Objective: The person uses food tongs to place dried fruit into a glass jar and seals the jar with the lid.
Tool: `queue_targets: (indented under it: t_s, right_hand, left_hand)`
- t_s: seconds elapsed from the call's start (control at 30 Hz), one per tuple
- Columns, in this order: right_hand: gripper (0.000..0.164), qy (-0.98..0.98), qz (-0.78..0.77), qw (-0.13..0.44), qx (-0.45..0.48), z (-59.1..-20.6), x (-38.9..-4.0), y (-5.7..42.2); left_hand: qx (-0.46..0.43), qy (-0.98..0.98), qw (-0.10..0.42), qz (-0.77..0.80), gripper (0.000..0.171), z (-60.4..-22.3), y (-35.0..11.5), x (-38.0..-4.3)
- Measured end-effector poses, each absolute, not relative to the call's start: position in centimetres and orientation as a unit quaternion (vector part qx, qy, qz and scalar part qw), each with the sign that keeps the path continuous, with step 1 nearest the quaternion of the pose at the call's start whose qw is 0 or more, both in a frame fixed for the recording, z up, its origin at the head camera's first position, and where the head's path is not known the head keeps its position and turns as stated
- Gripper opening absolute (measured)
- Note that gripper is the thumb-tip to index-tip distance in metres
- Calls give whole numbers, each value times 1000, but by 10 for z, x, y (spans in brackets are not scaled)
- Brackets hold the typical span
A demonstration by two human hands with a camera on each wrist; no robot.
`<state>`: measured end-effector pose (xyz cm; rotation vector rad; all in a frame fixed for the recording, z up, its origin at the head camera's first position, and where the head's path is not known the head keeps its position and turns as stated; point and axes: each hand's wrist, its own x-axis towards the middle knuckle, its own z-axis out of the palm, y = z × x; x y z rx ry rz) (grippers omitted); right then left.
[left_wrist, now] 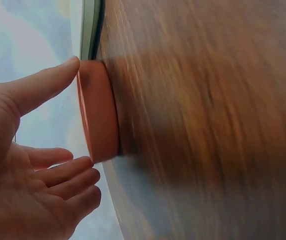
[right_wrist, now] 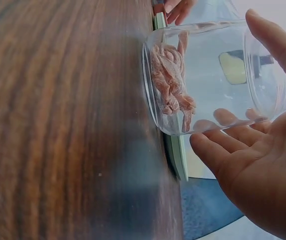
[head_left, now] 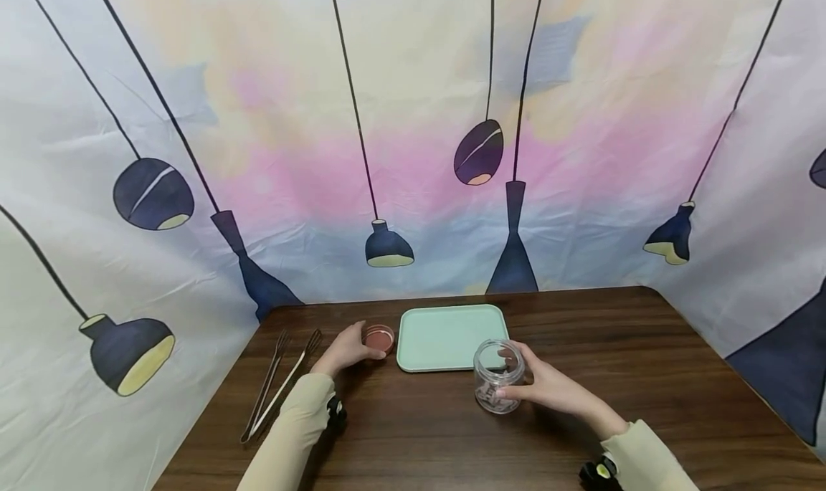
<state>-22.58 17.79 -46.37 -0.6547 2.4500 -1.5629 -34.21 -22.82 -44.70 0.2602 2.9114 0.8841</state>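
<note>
A reddish-brown jar lid [head_left: 379, 340] lies with its hollow side up, left of the tray. My left hand [head_left: 349, 349] spans it, thumb tip [left_wrist: 74, 64] at one side of the rim and fingertips at the opposite side. In my right hand [head_left: 548, 383] I hold a clear glass jar [head_left: 497, 398] upright, thumb and fingers on either side. The jar's mouth is uncovered. Pinkish-brown, twisted, crumpled pieces [right_wrist: 169, 80] lie at its bottom. Beside the jar, partly behind it in the head view, is the pale green tray [head_left: 452, 337].
Metal tongs [head_left: 274, 391] lie at the left of the dark wooden table [head_left: 426, 444], beside my left forearm. A fabric backdrop printed with hanging lamps [head_left: 426, 132] rises behind the table's far edge. Black wrist devices [head_left: 600, 474] sit on both sleeves.
</note>
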Motion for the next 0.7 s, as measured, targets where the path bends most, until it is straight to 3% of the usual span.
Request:
queue_targets:
  t_s: [0.37, 0.7]
  right_hand:
    - [90, 822, -522, 81, -211, -461, -227, 177]
    - [89, 819, -527, 80, -212, -466, -228, 179]
  left_hand:
    - [76, 950, 43, 300, 91, -451, -224, -344]
    - [81, 952, 32, 294, 97, -453, -228, -337]
